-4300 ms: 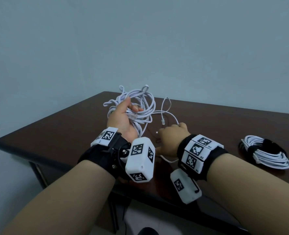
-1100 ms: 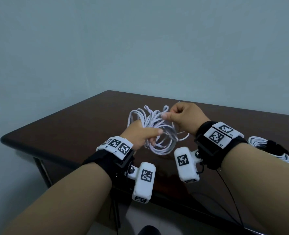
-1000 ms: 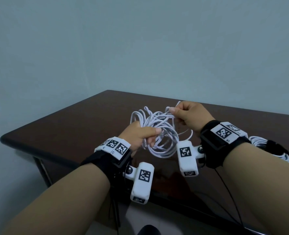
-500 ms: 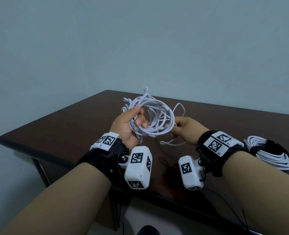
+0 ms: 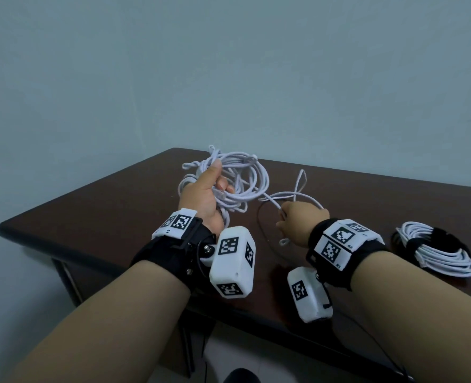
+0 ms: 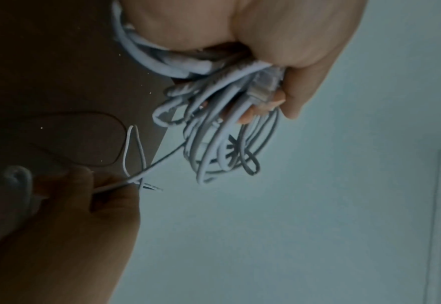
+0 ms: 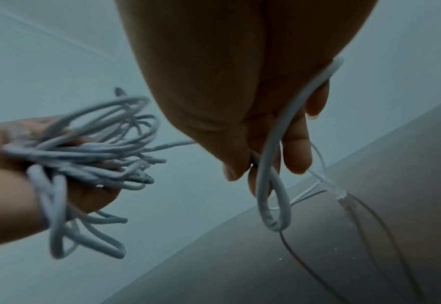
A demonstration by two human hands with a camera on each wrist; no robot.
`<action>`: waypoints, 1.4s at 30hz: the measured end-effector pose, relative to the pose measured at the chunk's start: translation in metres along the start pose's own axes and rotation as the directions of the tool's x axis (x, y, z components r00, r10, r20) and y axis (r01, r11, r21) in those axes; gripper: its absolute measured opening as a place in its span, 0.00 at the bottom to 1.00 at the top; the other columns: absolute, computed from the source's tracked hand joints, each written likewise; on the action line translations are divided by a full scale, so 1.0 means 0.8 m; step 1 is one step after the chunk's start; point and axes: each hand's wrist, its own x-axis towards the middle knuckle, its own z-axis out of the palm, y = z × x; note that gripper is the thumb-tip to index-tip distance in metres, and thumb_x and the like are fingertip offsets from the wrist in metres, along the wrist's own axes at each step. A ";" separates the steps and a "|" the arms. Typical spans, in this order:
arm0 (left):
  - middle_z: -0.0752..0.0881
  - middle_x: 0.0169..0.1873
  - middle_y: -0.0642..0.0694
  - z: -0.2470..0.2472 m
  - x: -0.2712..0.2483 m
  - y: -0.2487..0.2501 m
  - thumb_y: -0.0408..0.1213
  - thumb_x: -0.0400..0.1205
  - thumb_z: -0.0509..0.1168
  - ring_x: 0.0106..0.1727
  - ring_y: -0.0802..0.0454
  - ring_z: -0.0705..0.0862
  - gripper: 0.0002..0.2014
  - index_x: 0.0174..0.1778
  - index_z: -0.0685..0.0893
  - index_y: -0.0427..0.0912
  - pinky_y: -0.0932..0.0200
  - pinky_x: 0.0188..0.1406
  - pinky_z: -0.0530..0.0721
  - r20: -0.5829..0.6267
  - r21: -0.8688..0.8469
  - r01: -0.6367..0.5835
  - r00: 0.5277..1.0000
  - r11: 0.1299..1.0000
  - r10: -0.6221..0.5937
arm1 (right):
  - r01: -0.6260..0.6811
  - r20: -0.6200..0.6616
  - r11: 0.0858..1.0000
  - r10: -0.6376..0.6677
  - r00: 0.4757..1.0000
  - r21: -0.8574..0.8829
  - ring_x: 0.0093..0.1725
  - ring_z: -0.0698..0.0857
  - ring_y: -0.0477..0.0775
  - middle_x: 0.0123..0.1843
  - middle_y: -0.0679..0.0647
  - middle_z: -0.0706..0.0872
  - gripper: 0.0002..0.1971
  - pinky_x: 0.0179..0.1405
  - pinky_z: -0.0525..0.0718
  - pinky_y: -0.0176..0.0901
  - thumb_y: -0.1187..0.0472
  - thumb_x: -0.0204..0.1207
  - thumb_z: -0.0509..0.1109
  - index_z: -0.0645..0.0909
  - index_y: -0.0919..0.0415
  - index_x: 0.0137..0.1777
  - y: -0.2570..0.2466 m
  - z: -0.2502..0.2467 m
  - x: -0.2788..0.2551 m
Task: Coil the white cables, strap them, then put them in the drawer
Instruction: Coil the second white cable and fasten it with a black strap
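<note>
Nearest to me, the right hand (image 5: 300, 221) hung low over the worktop (image 5: 118, 214), its fingers (image 7: 296, 152) curled round the loose tail of the white cable (image 5: 287, 194). A short folded loop of that tail dangled below the knuckles, and from the right wrist view a clear plug showed just beyond the fingertips. A thin dark wire (image 5: 260, 230) lay looped on the wood under this hand; I could not tell what it belonged to.

A little further off, the left hand (image 5: 204, 194) was raised, gripping the coil (image 5: 242, 178), an untidy bunch of turns with a few ends sticking out at the top. One strand ran between the two hands, off the worktop.

By my reckoning the coiling step was in hand and nearly done: only the tail was left outside the bunch. The next move would call for bringing that tail up and laying it round the coil without letting the turns spring apart, then finding a strap. The loops looked springy and uneven, so they might slip.

Off to the right, a finished bundle (image 5: 438, 252) lay flat on the worktop with a black strap (image 5: 433, 239) round it. No drawer was in view. Behind the dark brown worktop stood a plain pale blue-grey wall (image 5: 229, 64).
</note>
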 end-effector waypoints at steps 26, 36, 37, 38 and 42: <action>0.85 0.19 0.53 -0.023 -0.008 -0.003 0.67 0.76 0.52 0.24 0.60 0.84 0.27 0.31 0.84 0.48 0.64 0.28 0.80 0.277 0.807 -0.272 0.958 0.524 0.071 | 0.596 -0.227 0.772 -0.554 0.801 0.221 0.35 0.80 0.46 0.33 0.47 0.83 0.09 0.41 0.78 0.38 0.53 0.79 0.65 0.83 0.56 0.45 -0.043 -0.036 -0.041; 0.90 0.39 0.41 -0.030 0.000 -0.008 0.46 0.59 0.77 0.41 0.43 0.89 0.18 0.46 0.90 0.55 0.42 0.50 0.85 0.484 0.685 -0.260 0.861 0.681 -0.159 | 0.500 -0.507 0.776 -0.276 0.817 0.384 0.21 0.72 0.40 0.22 0.44 0.74 0.19 0.23 0.68 0.28 0.54 0.65 0.80 0.70 0.52 0.26 -0.024 -0.048 -0.021; 0.90 0.38 0.39 -0.031 0.000 -0.007 0.44 0.59 0.76 0.41 0.40 0.88 0.17 0.45 0.90 0.54 0.40 0.52 0.84 0.480 0.697 -0.259 0.862 0.669 -0.166 | 0.501 -0.505 0.771 -0.275 0.818 0.393 0.21 0.72 0.39 0.21 0.43 0.73 0.19 0.22 0.69 0.27 0.55 0.64 0.80 0.70 0.52 0.26 -0.023 -0.048 -0.019; 0.89 0.35 0.38 -0.030 -0.003 -0.006 0.44 0.58 0.75 0.39 0.38 0.86 0.16 0.42 0.90 0.48 0.38 0.51 0.82 0.463 0.700 -0.246 0.871 0.670 -0.164 | 0.504 -0.507 0.762 -0.270 0.819 0.408 0.21 0.72 0.38 0.22 0.43 0.73 0.19 0.22 0.69 0.26 0.56 0.65 0.80 0.70 0.51 0.26 -0.021 -0.049 -0.017; 0.85 0.28 0.38 -0.033 -0.005 -0.003 0.36 0.54 0.72 0.35 0.40 0.81 0.17 0.35 0.86 0.30 0.42 0.45 0.77 0.411 0.672 -0.134 0.885 0.728 -0.216 | 0.501 -0.491 0.721 -0.253 0.834 0.479 0.22 0.73 0.35 0.22 0.43 0.76 0.11 0.25 0.69 0.21 0.60 0.69 0.77 0.76 0.54 0.31 -0.011 -0.053 -0.011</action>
